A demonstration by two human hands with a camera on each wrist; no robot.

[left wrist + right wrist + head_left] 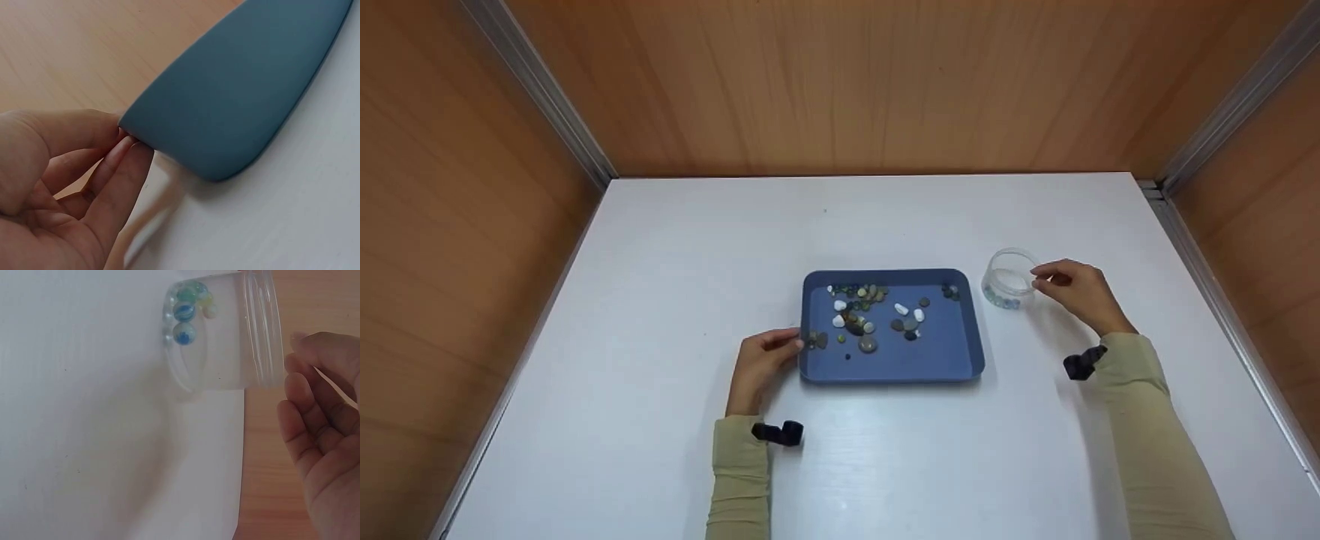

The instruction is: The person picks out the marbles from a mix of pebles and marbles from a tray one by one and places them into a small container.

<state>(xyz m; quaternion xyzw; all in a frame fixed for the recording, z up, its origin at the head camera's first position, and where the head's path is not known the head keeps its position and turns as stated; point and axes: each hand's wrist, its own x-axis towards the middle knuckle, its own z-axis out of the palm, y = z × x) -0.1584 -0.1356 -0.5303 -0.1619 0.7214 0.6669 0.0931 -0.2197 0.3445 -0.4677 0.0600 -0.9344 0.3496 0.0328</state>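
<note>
The shallow blue rectangular plastic tray, strewn with small pebbles and glass marbles, sits mid-counter and is pinched at its near-left corner by the left hand. The small clear plastic jar, a few marbles at its bottom, stands just right of the tray, its rim touched by the relaxed fingertips of the right hand, nothing held. The tray is best kept steadied, and marbles picked singly so pebbles are left behind.

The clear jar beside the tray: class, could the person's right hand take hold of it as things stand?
Probably yes. The right hand is at the rim of the clear jar, fingers loosely curled, with nothing between them. The blue tray lies on the jar's other side, out of the way.
</note>
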